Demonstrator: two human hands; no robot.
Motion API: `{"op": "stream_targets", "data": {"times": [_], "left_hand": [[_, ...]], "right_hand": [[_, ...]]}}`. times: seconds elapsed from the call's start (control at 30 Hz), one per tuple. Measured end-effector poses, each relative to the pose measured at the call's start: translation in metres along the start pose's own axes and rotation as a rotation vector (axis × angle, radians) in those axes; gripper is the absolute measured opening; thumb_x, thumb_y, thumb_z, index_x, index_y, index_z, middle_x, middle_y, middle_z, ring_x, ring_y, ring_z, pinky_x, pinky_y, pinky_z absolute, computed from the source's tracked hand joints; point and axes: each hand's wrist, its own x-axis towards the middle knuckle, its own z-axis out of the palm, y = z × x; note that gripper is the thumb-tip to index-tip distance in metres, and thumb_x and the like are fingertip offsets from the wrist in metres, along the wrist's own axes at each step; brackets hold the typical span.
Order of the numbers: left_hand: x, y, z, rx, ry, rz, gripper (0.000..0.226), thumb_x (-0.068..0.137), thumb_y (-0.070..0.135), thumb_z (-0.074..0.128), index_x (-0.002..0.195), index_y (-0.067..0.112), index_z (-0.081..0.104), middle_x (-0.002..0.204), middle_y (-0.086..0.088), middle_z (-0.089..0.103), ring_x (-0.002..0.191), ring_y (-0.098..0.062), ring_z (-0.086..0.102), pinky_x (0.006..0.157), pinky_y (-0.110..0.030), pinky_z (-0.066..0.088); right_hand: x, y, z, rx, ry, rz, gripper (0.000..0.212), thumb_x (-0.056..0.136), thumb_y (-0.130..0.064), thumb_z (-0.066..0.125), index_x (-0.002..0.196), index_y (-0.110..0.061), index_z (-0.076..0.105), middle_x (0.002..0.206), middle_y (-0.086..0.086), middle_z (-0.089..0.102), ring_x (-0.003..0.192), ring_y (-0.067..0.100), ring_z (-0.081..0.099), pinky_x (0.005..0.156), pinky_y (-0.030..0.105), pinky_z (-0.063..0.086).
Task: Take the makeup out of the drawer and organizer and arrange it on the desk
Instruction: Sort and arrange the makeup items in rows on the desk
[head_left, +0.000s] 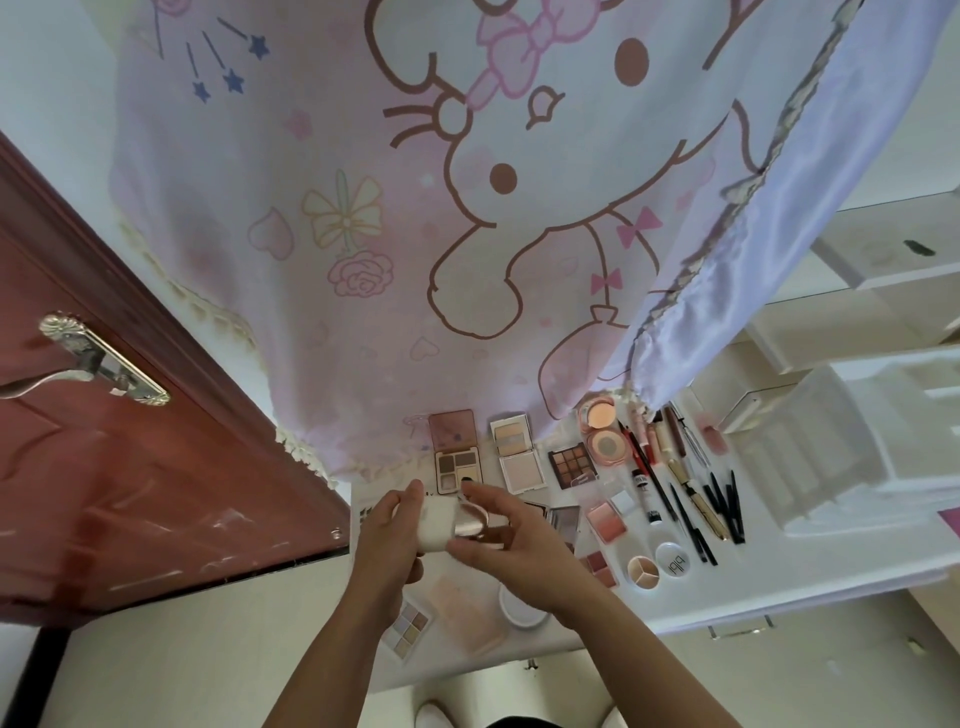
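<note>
Item: open compact (453, 521) | place: above white desk (779, 584) | left hand (387, 527) gripped its white half | right hand (506, 551) pinched its rose-gold half

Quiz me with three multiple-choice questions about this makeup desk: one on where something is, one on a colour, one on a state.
1. Where do the pencils and liners lie?
A. on the floor
B. on the desk beside the white organizer
C. on a chair

2. What colour is the door?
A. white
B. reddish brown
C. blue

3. How is the compact held?
A. it lies untouched
B. by one hand
C. by both hands

Answers:
1. B, they lie in a row on the desktop next to the organizer.
2. B, its panels are reddish brown.
3. C, the left hand and the right hand both grip it.
</note>
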Motion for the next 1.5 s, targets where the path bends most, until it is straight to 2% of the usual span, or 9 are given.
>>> {"op": "stream_targets", "data": {"times": [0.1, 0.27, 0.37, 0.47, 0.67, 0.83, 1.13, 1.33, 1.5], "left_hand": [[-0.002, 0.001, 0.000, 0.025, -0.004, 0.007, 0.031, 0.096, 0.048, 0.053, 0.096, 0.019, 0.062, 0.079, -0.005, 0.056, 0.064, -0.014, 0.045, 0.049, -0.024, 0.032], [0.003, -0.006, -0.010, 0.032, 0.011, -0.033, 0.035, 0.096, 0.049, 0.052, 0.101, 0.015, 0.061, 0.081, -0.007, 0.054, 0.062, -0.014, 0.041, 0.048, -0.024, 0.029], [0.009, -0.011, -0.026, -0.110, 0.052, -0.120, 0.036, 0.097, 0.047, 0.053, 0.101, 0.012, 0.060, 0.071, -0.005, 0.050, 0.050, -0.010, 0.036, 0.041, -0.022, 0.024], [0.011, -0.020, -0.044, -0.339, 0.012, -0.165, 0.035, 0.094, 0.047, 0.057, 0.101, 0.013, 0.060, 0.065, -0.003, 0.047, 0.047, -0.009, 0.032, 0.039, -0.021, 0.027], [0.011, -0.045, -0.072, -0.467, -0.037, -0.165, 0.036, 0.091, 0.030, 0.065, 0.124, 0.015, 0.063, 0.111, -0.006, 0.072, 0.087, -0.017, 0.060, 0.070, -0.029, 0.042], [0.016, -0.074, -0.088, -0.239, 0.148, -0.096, 0.033, 0.082, 0.002, 0.073, 0.110, 0.013, 0.060, 0.114, -0.014, 0.067, 0.096, -0.026, 0.067, 0.080, -0.037, 0.054], [0.062, -0.110, -0.067, 0.417, 0.115, 0.036, 0.031, 0.077, 0.026, 0.081, 0.101, 0.026, 0.061, 0.096, 0.008, 0.068, 0.089, -0.015, 0.064, 0.072, -0.027, 0.048], [0.092, -0.125, -0.047, 0.729, 0.016, 0.123, 0.025, 0.082, 0.018, 0.073, 0.106, 0.019, 0.066, 0.099, 0.003, 0.068, 0.083, -0.013, 0.056, 0.069, -0.025, 0.039], [0.097, -0.131, -0.048, 0.831, 0.012, 0.220, 0.021, 0.083, 0.021, 0.071, 0.104, 0.019, 0.068, 0.101, -0.001, 0.069, 0.093, -0.022, 0.063, 0.073, -0.030, 0.046]], "right_hand": [[-0.001, -0.007, 0.002, 0.001, -0.024, 0.116, 0.042, 0.096, -0.048, 0.056, 0.128, -0.021, 0.060, 0.112, 0.006, 0.068, 0.085, 0.014, 0.070, 0.077, 0.026, 0.058], [0.000, -0.003, 0.002, -0.060, 0.054, -0.030, 0.021, 0.097, -0.023, 0.062, 0.117, -0.031, 0.066, 0.097, 0.001, 0.074, 0.080, 0.008, 0.067, 0.072, 0.026, 0.057], [0.003, -0.003, -0.005, -0.038, 0.162, -0.115, 0.027, 0.095, -0.020, 0.064, 0.109, -0.043, 0.064, 0.089, -0.011, 0.072, 0.077, 0.000, 0.063, 0.070, 0.019, 0.054], [0.007, 0.000, -0.012, -0.016, 0.227, -0.084, 0.026, 0.095, -0.019, 0.064, 0.109, -0.041, 0.062, 0.092, -0.006, 0.073, 0.078, 0.003, 0.066, 0.075, 0.023, 0.056], [0.016, 0.021, -0.005, 0.050, 0.228, 0.087, 0.017, 0.096, -0.019, 0.063, 0.103, -0.034, 0.065, 0.088, -0.004, 0.074, 0.074, 0.005, 0.067, 0.077, 0.029, 0.057], [0.025, 0.059, 0.006, -0.078, 0.209, 0.228, 0.014, 0.095, -0.021, 0.064, 0.109, -0.023, 0.062, 0.092, 0.001, 0.075, 0.079, 0.011, 0.068, 0.070, 0.023, 0.055], [0.034, 0.109, 0.013, -0.451, 0.175, 0.343, 0.025, 0.090, -0.028, 0.067, 0.115, -0.029, 0.066, 0.095, -0.010, 0.072, 0.079, 0.008, 0.069, 0.085, 0.036, 0.058], [0.039, 0.115, 0.015, -0.634, 0.193, 0.345, 0.035, 0.090, -0.027, 0.064, 0.125, -0.026, 0.064, 0.108, -0.007, 0.068, 0.094, 0.010, 0.063, 0.086, 0.024, 0.048], [0.055, 0.118, 0.025, -0.887, 0.168, 0.261, 0.034, 0.090, -0.022, 0.059, 0.124, -0.025, 0.057, 0.114, -0.004, 0.062, 0.099, 0.017, 0.063, 0.086, 0.030, 0.052]]}}
